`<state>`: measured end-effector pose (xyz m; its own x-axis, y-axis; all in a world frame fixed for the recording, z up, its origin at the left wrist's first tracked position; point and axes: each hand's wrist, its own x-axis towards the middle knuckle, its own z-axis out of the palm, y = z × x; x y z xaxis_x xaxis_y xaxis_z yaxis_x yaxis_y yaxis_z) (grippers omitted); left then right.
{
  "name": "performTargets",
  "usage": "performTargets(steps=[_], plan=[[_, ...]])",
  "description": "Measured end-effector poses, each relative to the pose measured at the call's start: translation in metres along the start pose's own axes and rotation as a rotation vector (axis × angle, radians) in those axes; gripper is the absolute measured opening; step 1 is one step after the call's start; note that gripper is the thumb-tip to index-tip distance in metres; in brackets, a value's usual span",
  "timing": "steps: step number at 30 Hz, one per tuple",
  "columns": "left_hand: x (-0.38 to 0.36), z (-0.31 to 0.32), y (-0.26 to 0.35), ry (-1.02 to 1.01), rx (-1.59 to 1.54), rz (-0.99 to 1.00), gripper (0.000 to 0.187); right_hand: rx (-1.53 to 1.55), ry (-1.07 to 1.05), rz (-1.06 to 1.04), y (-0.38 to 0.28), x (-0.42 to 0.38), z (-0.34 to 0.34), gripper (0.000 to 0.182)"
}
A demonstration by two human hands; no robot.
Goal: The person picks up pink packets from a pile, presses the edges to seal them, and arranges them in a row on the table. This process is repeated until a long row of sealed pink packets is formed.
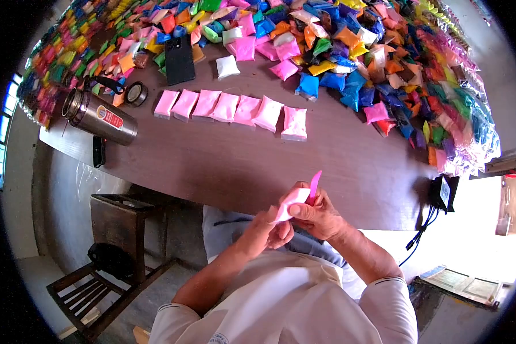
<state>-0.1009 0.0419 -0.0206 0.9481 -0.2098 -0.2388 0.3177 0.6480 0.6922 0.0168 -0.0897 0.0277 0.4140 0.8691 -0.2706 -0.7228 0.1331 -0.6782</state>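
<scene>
Above my lap, at the table's front edge, both hands meet at a small light pink packet [293, 202]. My left hand [268, 228] has its fingers closed at the packet's lower left side. My right hand [320, 214] pinches the packet with its thumb on top, and a bright pink flat tool [315, 186] sticks up between its fingers. Beyond my hands, a row of several pink packets [224, 107] lies on the brown table [212, 166], with one packet [294, 122] at the right end.
Heaps of coloured packets [350, 57] cover the table's far side. A white packet [227, 67], a black phone [179, 61], a steel flask [106, 117] and its lid [136, 93] lie nearer. A black box with cables [443, 193] is at the right edge, a wooden chair [117, 235] at left.
</scene>
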Motion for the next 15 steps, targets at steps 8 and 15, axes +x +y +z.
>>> performTargets(steps=[8, 15], plan=[[-0.007, 0.005, 0.009, 0.073, 0.128, 0.080, 0.062, -0.359, 0.066, -0.069, -0.003, -0.002, -0.002, 0.013], [-0.002, 0.014, -0.001, 0.093, 0.495, 0.028, 0.050, -0.456, 0.030, 0.046, -0.010, 0.000, -0.006, 0.018]])
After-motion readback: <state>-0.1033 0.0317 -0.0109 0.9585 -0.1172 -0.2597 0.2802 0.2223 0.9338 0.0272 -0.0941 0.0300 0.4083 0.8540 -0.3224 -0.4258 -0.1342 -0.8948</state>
